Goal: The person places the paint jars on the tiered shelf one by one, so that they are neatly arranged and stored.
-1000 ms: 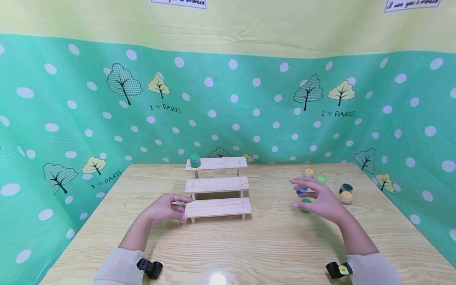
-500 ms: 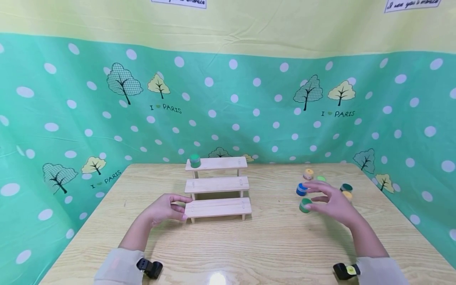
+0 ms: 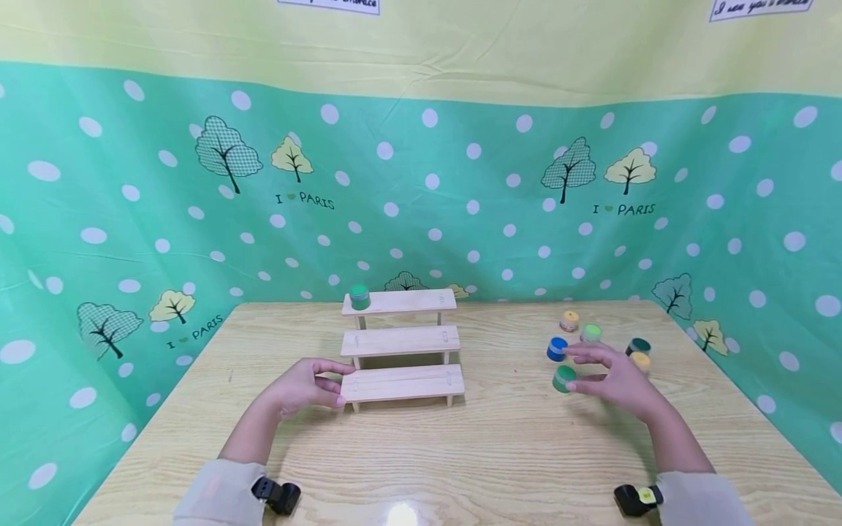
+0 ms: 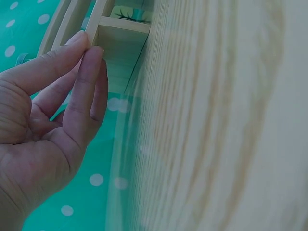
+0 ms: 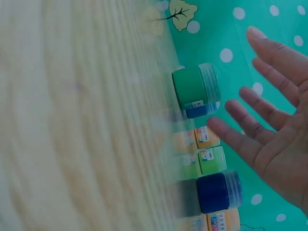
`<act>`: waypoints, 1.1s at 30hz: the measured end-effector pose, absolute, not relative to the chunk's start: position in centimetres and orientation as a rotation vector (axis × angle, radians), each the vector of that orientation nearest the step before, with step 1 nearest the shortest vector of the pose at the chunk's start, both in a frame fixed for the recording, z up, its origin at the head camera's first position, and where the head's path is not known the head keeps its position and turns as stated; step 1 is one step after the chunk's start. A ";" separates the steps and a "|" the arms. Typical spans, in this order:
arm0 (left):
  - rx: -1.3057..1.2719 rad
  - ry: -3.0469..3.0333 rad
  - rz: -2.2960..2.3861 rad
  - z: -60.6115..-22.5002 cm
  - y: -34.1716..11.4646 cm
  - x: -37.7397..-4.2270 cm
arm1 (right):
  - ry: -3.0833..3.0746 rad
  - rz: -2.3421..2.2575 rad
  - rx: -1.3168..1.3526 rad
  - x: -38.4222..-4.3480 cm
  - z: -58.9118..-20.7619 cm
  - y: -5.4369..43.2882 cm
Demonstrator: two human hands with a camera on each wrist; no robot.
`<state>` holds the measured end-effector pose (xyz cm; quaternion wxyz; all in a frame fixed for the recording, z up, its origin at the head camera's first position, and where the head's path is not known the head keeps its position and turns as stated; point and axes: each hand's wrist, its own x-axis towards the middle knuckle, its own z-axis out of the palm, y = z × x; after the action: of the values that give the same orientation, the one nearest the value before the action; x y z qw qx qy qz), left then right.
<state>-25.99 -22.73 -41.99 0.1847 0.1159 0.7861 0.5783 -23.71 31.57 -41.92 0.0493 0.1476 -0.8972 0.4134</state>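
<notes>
The head camera looks forward and down from above the near edge of the pale wood-grained table (image 3: 513, 453); low, close wrist cameras face across it, left sharing the three-tiered wooden stand (image 3: 401, 340), right the squat green jar (image 3: 563, 379).

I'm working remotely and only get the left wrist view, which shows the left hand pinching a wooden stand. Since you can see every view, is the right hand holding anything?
Observer: No, the right hand is open and holds nothing.
Operator: Okay, what is it closest to?
Observer: In the head view its thumb is right by a green jar, the frontmost one on the table.
Operator: Is that the only jar over there?
Observer: No, six jars are there, all to the right of the wooden stand.
</notes>
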 end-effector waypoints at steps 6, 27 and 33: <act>0.326 2.216 1.629 -41.9 -22.7 -25.9 | -2.782 1.311 0.452 -24.1 -42.4 31.6; 0.315 2.211 1.619 -41.7 -22.7 -26.1 | -2.954 1.350 0.342 -25.4 -42.7 31.0; 0.309 2.223 1.608 -41.6 -22.6 -26.0 | -2.958 1.348 0.345 -25.8 -43.0 31.0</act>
<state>-26.04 -22.63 -41.65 0.1888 0.1100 0.7906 0.5719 -25.85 30.98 -42.97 -0.0634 0.1054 -0.9031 0.4115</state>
